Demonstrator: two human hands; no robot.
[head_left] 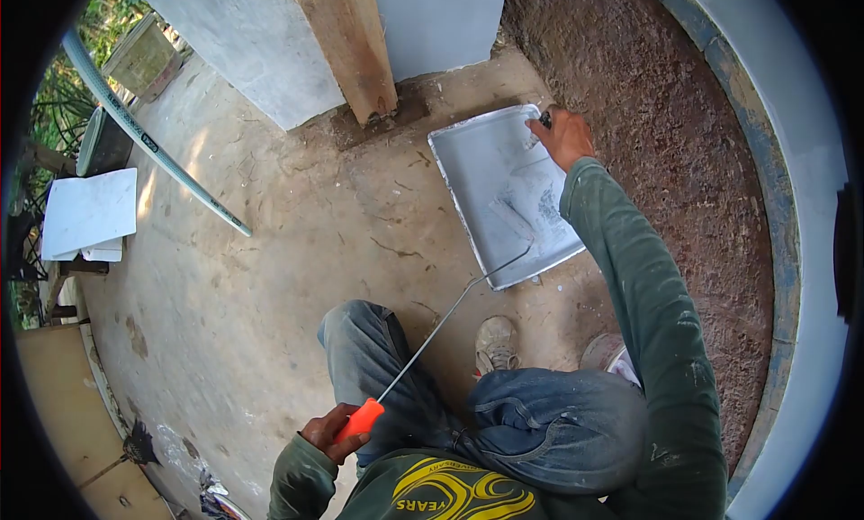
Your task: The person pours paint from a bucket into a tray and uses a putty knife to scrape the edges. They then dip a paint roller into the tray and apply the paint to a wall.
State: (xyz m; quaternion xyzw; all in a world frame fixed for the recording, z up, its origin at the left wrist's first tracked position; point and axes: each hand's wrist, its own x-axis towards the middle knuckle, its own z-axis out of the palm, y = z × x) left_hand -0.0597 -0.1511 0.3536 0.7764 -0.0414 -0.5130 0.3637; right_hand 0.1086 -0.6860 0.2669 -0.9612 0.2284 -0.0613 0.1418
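My left hand is closed round the orange handle of a long-wired paint roller. The roller head lies in a white paint tray on the floor. At the tray's top right corner, my right hand grips a small dark-handled tool, whose lower end is over the tray; its exact shape is unclear. Thin whitish paint covers the tray's bottom, with greyish streaks near the roller.
A wooden post stands against pale panels beyond the tray. A hose hangs at the left, near a white sheet. A bucket sits beside my knee. Rough brown ground borders the curved wall at right.
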